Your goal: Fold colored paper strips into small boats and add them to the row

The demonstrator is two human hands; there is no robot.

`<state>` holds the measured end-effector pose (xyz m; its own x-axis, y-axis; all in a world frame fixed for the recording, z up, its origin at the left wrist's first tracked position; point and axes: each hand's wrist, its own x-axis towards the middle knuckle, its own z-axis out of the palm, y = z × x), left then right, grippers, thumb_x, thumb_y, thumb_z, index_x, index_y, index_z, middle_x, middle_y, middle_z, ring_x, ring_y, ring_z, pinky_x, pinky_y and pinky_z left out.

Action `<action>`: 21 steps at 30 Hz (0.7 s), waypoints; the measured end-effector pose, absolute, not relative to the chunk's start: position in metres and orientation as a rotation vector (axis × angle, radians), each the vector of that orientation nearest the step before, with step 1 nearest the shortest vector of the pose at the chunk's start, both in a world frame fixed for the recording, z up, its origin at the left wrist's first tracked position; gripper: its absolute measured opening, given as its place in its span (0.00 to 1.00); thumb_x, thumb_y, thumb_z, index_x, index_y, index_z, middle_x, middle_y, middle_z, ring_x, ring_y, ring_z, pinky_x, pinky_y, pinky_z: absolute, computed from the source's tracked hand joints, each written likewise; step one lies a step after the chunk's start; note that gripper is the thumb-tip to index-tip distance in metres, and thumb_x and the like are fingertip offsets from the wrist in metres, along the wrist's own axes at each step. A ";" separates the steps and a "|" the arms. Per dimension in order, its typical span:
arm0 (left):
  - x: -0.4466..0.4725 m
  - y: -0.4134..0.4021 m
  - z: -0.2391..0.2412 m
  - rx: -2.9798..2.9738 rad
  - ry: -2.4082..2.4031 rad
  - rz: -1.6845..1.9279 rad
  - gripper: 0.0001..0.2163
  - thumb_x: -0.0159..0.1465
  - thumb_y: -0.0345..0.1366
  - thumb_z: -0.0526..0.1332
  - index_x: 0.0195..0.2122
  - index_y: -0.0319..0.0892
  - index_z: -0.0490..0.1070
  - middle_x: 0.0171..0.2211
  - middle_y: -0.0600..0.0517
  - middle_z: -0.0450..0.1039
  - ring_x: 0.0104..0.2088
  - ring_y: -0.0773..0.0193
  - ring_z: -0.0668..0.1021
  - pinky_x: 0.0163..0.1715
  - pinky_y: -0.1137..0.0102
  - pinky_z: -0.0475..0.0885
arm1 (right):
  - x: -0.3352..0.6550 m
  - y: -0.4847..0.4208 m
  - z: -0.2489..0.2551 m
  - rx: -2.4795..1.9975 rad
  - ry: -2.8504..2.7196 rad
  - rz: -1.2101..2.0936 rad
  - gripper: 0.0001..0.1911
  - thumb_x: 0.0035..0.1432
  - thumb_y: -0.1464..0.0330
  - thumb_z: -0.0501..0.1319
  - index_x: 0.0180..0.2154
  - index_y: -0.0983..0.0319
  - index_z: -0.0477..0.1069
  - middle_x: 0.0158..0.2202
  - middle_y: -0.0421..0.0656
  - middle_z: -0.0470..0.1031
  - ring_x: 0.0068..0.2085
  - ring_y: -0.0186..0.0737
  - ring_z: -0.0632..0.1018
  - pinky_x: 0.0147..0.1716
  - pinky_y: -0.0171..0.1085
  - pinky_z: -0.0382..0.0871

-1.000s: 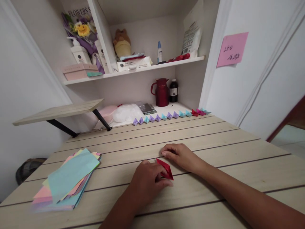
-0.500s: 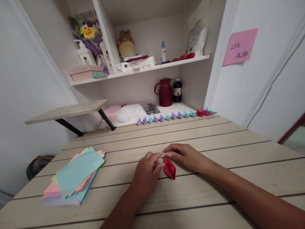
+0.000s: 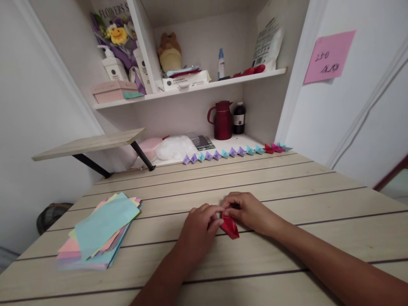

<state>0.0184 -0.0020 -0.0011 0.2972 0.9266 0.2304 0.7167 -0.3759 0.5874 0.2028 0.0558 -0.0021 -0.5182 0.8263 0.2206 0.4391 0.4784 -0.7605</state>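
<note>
A red folded paper [image 3: 230, 228], narrow and pointed like a small boat, lies slantwise on the wooden table in front of me. My right hand [image 3: 244, 209] pinches its far end between thumb and fingers. From the left side, my left hand [image 3: 201, 224] has its thumb and forefinger closed at the same end and the left edge. The fingers cover the paper's far tip, so its folds there are hidden. The near point sticks out free toward me.
A loose stack of coloured paper sheets [image 3: 103, 225] lies at the left. Small folded paper boats [image 3: 233, 151] form a row along the table's back edge. Behind them stand a dark red jug [image 3: 222, 121] and a dark bottle [image 3: 239, 119]. A raised wooden stand [image 3: 92, 142] is at back left.
My right hand has closed on the far end of the red folded paper. The paper's near point has swung slightly right. The view has shifted a little.
</note>
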 end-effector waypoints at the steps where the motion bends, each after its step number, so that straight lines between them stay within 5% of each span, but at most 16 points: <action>1: 0.019 -0.002 -0.001 2.197 1.471 0.771 0.13 0.62 0.32 0.58 0.47 0.49 0.72 0.38 0.53 0.75 0.38 0.62 0.74 0.44 0.65 0.65 | 0.203 0.056 -0.002 -1.040 -2.144 0.878 0.05 0.53 0.71 0.61 0.29 0.60 0.76 0.29 0.40 0.77 0.32 0.38 0.76 0.33 0.34 0.67; 9: 0.020 -0.004 0.000 2.188 1.453 0.782 0.12 0.62 0.30 0.58 0.45 0.48 0.72 0.36 0.54 0.75 0.37 0.64 0.73 0.42 0.67 0.65 | 0.201 0.059 -0.004 -0.975 -2.257 0.679 0.05 0.52 0.72 0.63 0.25 0.59 0.75 0.28 0.40 0.77 0.32 0.39 0.76 0.36 0.36 0.66; 14: 0.016 -0.006 0.006 2.163 1.464 0.842 0.13 0.63 0.33 0.57 0.49 0.48 0.70 0.36 0.54 0.73 0.35 0.65 0.73 0.38 0.70 0.66 | 0.207 0.062 -0.001 -0.985 -2.125 0.918 0.09 0.57 0.66 0.59 0.36 0.59 0.77 0.36 0.42 0.80 0.38 0.41 0.77 0.38 0.37 0.68; 17: 0.012 -0.009 0.012 2.161 1.509 0.915 0.08 0.64 0.34 0.56 0.41 0.46 0.73 0.34 0.54 0.71 0.33 0.66 0.72 0.35 0.72 0.65 | 0.213 0.069 -0.003 -1.015 -2.023 0.931 0.12 0.59 0.63 0.57 0.40 0.59 0.76 0.38 0.42 0.79 0.40 0.42 0.77 0.41 0.39 0.68; 21: 0.011 -0.015 0.021 2.231 1.534 0.861 0.07 0.63 0.41 0.60 0.33 0.44 0.73 0.26 0.57 0.69 0.27 0.68 0.69 0.29 0.73 0.62 | 0.218 0.078 -0.008 -1.095 -1.933 0.943 0.14 0.59 0.61 0.56 0.42 0.61 0.75 0.29 0.39 0.75 0.31 0.39 0.74 0.33 0.38 0.68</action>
<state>0.0110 -0.0153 0.0212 0.2501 0.9188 0.3055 0.7394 -0.3849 0.5524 0.2180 0.0776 -0.0083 -0.3867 0.8948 0.2233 0.3749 0.3738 -0.8484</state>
